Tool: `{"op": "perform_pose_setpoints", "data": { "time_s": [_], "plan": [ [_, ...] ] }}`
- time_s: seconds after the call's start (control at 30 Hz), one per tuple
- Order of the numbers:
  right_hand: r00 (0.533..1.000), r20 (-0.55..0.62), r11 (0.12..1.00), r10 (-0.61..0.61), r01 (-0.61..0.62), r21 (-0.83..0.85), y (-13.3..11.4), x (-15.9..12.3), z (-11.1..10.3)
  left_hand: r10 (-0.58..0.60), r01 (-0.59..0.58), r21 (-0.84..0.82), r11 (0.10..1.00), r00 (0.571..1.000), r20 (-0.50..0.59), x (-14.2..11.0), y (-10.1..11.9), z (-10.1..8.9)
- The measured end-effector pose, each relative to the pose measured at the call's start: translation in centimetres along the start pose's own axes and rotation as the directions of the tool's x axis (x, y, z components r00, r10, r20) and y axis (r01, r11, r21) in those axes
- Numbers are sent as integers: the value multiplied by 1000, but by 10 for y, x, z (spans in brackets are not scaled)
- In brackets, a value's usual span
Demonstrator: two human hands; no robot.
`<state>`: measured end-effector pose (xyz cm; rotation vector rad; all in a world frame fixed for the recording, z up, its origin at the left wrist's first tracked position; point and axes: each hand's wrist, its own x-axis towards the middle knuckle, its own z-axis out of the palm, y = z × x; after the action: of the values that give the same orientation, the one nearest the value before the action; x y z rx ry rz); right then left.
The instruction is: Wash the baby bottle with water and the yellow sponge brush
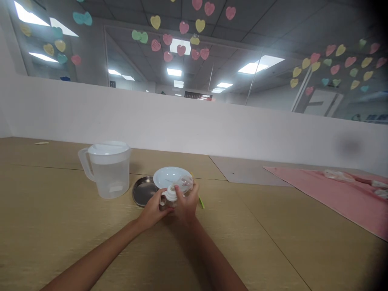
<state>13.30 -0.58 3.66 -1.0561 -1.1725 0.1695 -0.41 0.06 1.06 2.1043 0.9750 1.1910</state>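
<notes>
My left hand (152,212) is closed around a small baby bottle (171,195) with a white collar and side handle. From the other side, my right hand (186,204) grips the bottle's clear domed cap (185,184), which is tilted to the right of the collar. My right thumb rests by the top of the collar. The lower part of the bottle is mostly hidden by my fingers. Just behind the hands lies a white plate (166,173), with a round metal dish (140,195) beside it on the left. A thin green item (201,203) sticks out past my right hand.
A lidded, translucent pitcher (110,176) stands left of the dish. At right, a pink cloth (327,194) with crumpled items (339,175) overlaps a grey sheet (242,171). A small flat pale piece (41,143) lies far left. Behind the table (257,242) rises a white wall (182,121).
</notes>
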Motion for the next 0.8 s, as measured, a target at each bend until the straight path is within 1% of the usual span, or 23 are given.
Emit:
{"op": "perform_pose_setpoints", "data": {
  "time_s": [0.07,0.1,0.2,0.4,0.57,0.8],
  "plan": [
    [995,-60,996,83,-81,39,-2,4,0,-1,1,15,1000,1000,-2,0,0,0],
    [991,-82,994,103,-99,50,-2,6,-1,0,1,25,1000,1000,-8,0,-1,0],
    [989,-110,995,98,-98,8,3,14,-4,9,-7,47,999,1000,-24,0,-3,1],
    [1000,3,991,-14,15,-135,20,17,-7,17,-16,57,998,1000,-19,0,-4,1],
    [998,60,992,12,-4,-130,24,15,-5,16,-16,46,999,1000,-4,0,-2,0],
    [998,46,996,35,-31,-80,25,16,-4,16,-15,46,999,1000,-24,0,-2,1]
  ]
}}
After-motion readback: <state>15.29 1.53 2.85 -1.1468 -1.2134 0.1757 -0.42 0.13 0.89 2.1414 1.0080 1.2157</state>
